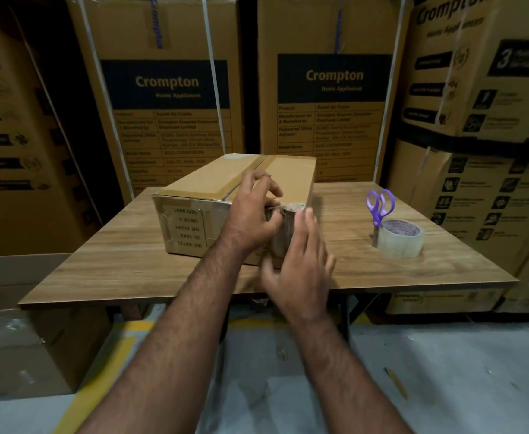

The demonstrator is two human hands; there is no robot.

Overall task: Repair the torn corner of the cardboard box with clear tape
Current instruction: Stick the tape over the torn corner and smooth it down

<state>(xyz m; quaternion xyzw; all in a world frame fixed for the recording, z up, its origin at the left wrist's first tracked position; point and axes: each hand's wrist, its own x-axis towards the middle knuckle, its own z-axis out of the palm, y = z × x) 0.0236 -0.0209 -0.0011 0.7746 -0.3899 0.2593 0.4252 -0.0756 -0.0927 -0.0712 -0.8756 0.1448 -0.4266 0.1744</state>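
Flanking box [225, 186] near corner (taped, seemingly): left hand [250, 214], right hand [300, 261].

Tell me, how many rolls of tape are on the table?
1. The tape roll lies flat on the table, right of the cardboard box, touching the purple scissors. The box could hide another.

A brown cardboard box [225, 195] lies flat on the wooden table, long side running away, its near end face printed with upside-down codes. Tan tape runs down the middle seam of its top. At the near right top corner, shiny clear tape [291, 208] is stuck on, crinkled, wrapping down over the edge. A roll of clear tape [401, 238] lies flat on the table well to the box's right.
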